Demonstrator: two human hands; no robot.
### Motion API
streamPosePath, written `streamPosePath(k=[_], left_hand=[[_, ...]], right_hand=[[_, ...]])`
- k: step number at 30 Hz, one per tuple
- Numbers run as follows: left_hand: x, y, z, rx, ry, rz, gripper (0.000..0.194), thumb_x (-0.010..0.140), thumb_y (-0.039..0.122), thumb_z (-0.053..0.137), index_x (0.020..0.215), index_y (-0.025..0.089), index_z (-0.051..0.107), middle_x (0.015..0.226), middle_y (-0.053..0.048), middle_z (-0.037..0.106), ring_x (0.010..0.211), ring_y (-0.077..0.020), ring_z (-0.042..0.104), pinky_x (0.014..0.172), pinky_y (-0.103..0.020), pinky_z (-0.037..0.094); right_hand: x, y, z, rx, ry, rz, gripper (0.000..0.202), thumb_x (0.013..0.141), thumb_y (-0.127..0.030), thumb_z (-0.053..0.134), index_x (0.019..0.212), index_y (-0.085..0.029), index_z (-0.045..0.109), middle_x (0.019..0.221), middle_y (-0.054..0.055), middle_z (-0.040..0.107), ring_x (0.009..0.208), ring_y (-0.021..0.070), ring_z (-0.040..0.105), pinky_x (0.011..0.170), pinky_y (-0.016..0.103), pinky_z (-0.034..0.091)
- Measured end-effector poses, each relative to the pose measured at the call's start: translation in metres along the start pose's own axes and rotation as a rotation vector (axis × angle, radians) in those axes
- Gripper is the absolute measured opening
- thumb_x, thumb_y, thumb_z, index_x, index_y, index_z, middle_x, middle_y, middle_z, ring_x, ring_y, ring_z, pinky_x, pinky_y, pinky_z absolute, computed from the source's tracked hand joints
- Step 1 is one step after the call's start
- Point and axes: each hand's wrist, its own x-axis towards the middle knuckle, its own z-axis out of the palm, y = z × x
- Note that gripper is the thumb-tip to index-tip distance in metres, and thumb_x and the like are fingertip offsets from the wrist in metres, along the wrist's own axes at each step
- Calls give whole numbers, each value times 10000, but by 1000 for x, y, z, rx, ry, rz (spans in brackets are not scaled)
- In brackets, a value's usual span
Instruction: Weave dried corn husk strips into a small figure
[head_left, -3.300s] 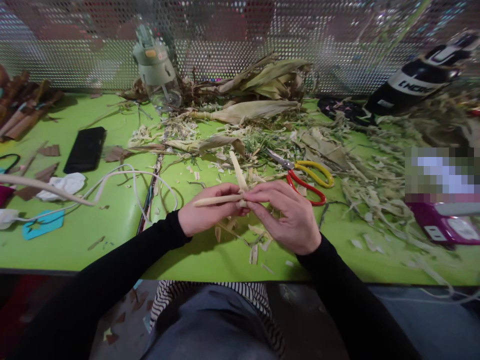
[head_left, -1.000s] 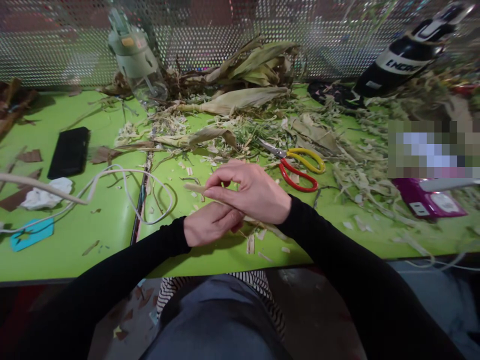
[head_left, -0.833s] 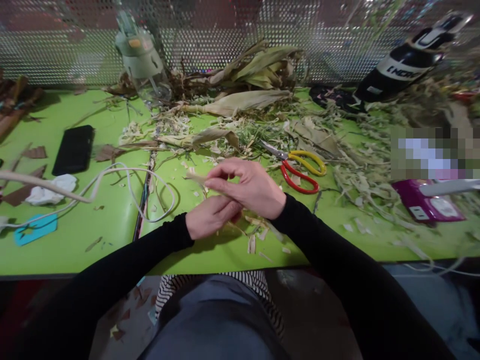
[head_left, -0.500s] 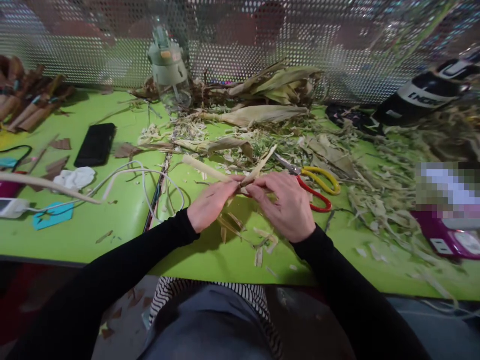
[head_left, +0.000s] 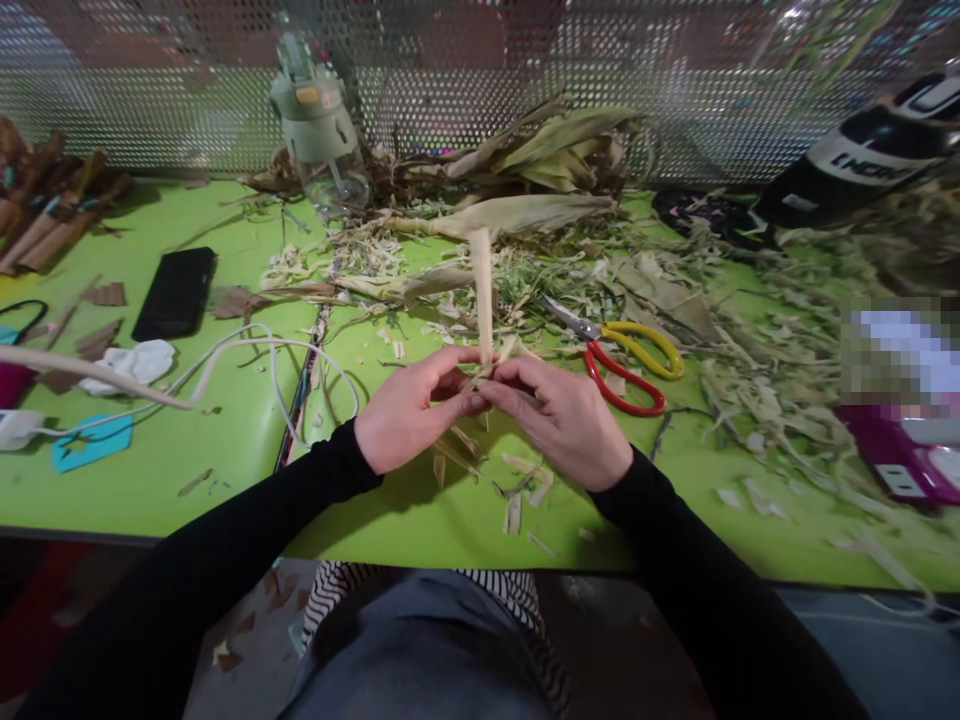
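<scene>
A pale strip of dried husk stands up from between my two hands, over the green table. My left hand pinches its lower end from the left, thumb and fingers together. From the right, my right hand closes on the same folded piece, its fingertips almost touching those of the left. The exact fold between the fingertips is too small to make out. Scissors with one yellow and one red handle lie just beyond my right hand. Husk scraps lie below the hands.
Dried husks and shavings spread across the back and right. A clear-based bottle stands behind them; a black bottle leans at the right. A black phone, white cable and blue tag lie at the left.
The pale strip has swung from pointing left to standing upright. My left hand has turned, its thumb now showing against the piece. The view has shifted slightly.
</scene>
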Motion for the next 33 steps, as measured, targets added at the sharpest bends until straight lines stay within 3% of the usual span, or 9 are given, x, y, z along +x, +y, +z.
streamPosePath(k=[4, 7, 11, 16, 20, 23, 26, 33], left_hand=[[0, 2, 3, -72, -24, -78, 330, 827, 292, 599, 1101, 132, 507, 735, 2, 577, 658, -101, 566, 620, -229, 462], [-1, 3, 4, -21, 46, -32, 240, 884, 341, 517, 1015, 140, 525, 691, 17, 545, 606, -80, 520, 577, -209, 426], [-3, 6, 8, -52, 165, 18, 171, 939, 281, 401, 946, 147, 507, 661, 29, 499, 604, -69, 481, 567, -198, 396], [-2, 5, 11, -191, 113, 21, 177, 878, 329, 543, 914, 169, 476, 692, 39, 460, 607, -67, 449, 533, -198, 359], [-3, 3, 11, -204, 94, 51, 213, 888, 372, 531, 871, 174, 454, 665, 43, 462, 604, -70, 461, 559, -206, 378], [-4, 3, 12, -226, 91, 67, 169, 934, 345, 446, 911, 177, 433, 670, 32, 519, 625, -79, 503, 594, -213, 399], [-3, 3, 13, -249, 53, 44, 131, 938, 306, 435, 949, 179, 406, 675, 26, 560, 614, -80, 506, 595, -211, 397], [0, 3, 12, -175, -23, -92, 254, 916, 356, 455, 814, 139, 538, 681, 15, 539, 550, -63, 412, 555, -210, 340]], right_hand=[[-1, 1, 1, -85, -68, -123, 190, 931, -250, 445, 821, -165, 575, 769, 49, 638, 657, 139, 564, 608, 254, 420], [-3, -2, 1, -148, -80, -187, 176, 931, -213, 411, 877, -165, 571, 825, 70, 650, 709, 159, 571, 641, 274, 431], [-6, -10, 0, -122, -45, -138, 165, 931, -227, 421, 850, -183, 557, 741, 32, 616, 641, 141, 537, 606, 264, 406], [-6, -14, 1, -80, -48, -70, 200, 928, -248, 418, 774, -181, 527, 661, 3, 543, 581, 125, 478, 557, 259, 355], [-5, -12, 5, 111, -119, 161, 331, 957, -370, 378, 715, -186, 506, 619, -24, 480, 550, 107, 443, 527, 250, 331], [-4, -11, 9, 395, -21, 316, 292, 929, -443, 445, 789, -198, 519, 587, -56, 437, 482, 82, 381, 470, 230, 320], [-4, -10, 13, 647, 142, 342, 218, 858, -421, 589, 867, -213, 527, 606, -71, 478, 423, 54, 346, 411, 212, 308], [-7, -8, 18, 716, 179, 355, 213, 853, -413, 594, 813, -226, 500, 610, -55, 530, 407, 64, 398, 367, 214, 295]])
